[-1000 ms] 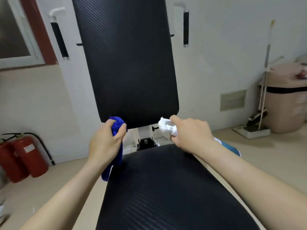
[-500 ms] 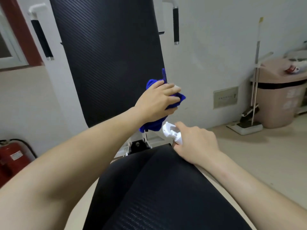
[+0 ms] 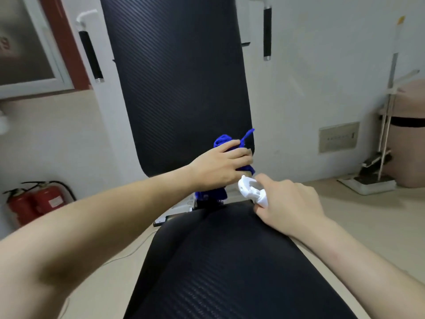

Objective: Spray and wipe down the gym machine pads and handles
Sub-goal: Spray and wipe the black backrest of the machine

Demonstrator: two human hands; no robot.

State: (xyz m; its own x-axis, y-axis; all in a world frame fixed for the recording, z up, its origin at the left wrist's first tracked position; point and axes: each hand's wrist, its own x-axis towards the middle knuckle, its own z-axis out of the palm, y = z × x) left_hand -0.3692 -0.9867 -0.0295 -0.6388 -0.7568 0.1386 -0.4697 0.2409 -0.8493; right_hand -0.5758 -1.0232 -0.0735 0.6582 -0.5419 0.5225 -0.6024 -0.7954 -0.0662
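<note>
A tall black back pad (image 3: 179,84) stands upright behind a black seat pad (image 3: 230,268). My left hand (image 3: 218,168) presses a bunched blue cloth (image 3: 222,143) against the lower right corner of the back pad, part of the cloth hanging below my palm. My right hand (image 3: 287,203) grips a spray bottle by its white trigger head (image 3: 250,191), just above the far end of the seat pad; the bottle's body is hidden behind my hand. Two black-gripped handles, left handle (image 3: 90,54) and right handle (image 3: 267,34), flank the back pad.
Two red fire extinguishers (image 3: 34,201) stand on the floor at the left wall. At the right are a broom with dustpan (image 3: 377,171) and a pink bin (image 3: 411,134). A window frame (image 3: 57,65) is at the upper left. A wall plate (image 3: 338,137) sits low on the wall.
My left hand swept the blue cloth from the back pad's lower left edge across to its lower right corner, then slightly down. My right hand stayed by the seat with the sprayer.
</note>
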